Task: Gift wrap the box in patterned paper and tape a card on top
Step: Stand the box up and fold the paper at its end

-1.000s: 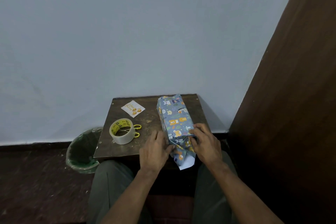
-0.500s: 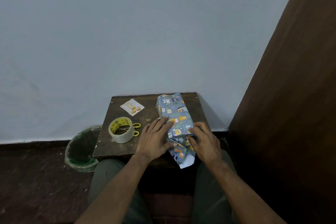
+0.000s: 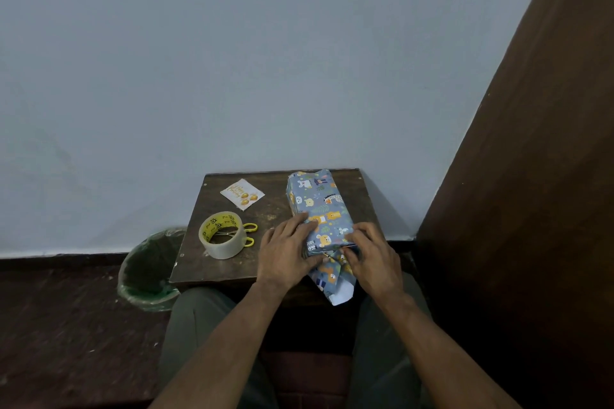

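A long box wrapped in blue animal-patterned paper [image 3: 319, 206] lies on the right half of a small dark wooden table [image 3: 265, 209]. Its near end has a loose paper flap [image 3: 334, 282] hanging over the table's front edge. My left hand [image 3: 287, 252] lies flat against the box's left side, fingers spread onto the top. My right hand [image 3: 373, 259] presses the folded paper at the box's near end. A small white card with gold balloons [image 3: 242, 193] lies at the back left of the table.
A roll of clear tape [image 3: 222, 239] stands on the table's left side, over yellow-handled scissors [image 3: 247, 234]. A green bin [image 3: 149, 271] sits on the floor to the left. A brown wooden panel [image 3: 515, 209] rises at the right, a pale wall behind.
My left hand has slid from the near end up along the box's left side, fingers now on the top. My right hand stays pressed on the end fold.
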